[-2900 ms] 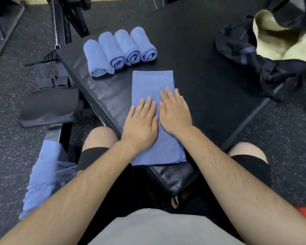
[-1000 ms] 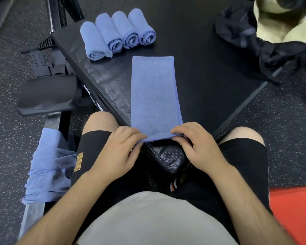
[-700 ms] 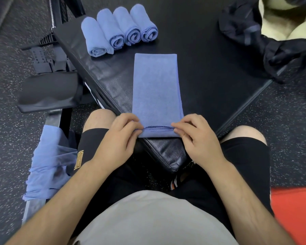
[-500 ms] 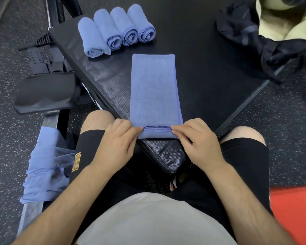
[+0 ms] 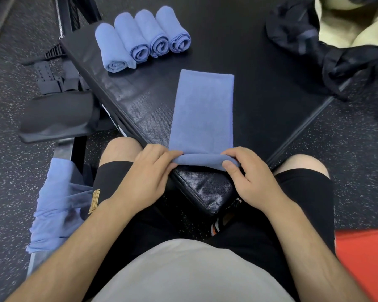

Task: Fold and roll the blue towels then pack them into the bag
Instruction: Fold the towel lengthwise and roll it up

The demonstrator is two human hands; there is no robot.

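A folded blue towel [image 5: 202,112] lies as a long strip on the black padded bench [image 5: 260,88]. Its near end is curled into a small roll at the bench's near corner. My left hand [image 5: 144,173] pinches the left end of that roll and my right hand [image 5: 251,173] pinches the right end. Several rolled blue towels [image 5: 140,38] lie side by side at the bench's far left. The black bag [image 5: 327,53] with a cream lining sits open at the far right. More unfolded blue towels [image 5: 57,205] hang over a bar at my lower left.
A black padded seat [image 5: 57,116] and black straps [image 5: 57,81] stand left of the bench. Speckled dark flooring surrounds it. A red mat [image 5: 364,258] lies at the lower right. My knees flank the bench's near corner.
Earlier both hands pressed flat on the towel's middle. They moved to its near end, lifted the edge and turned it over, and the roll has grown thicker.
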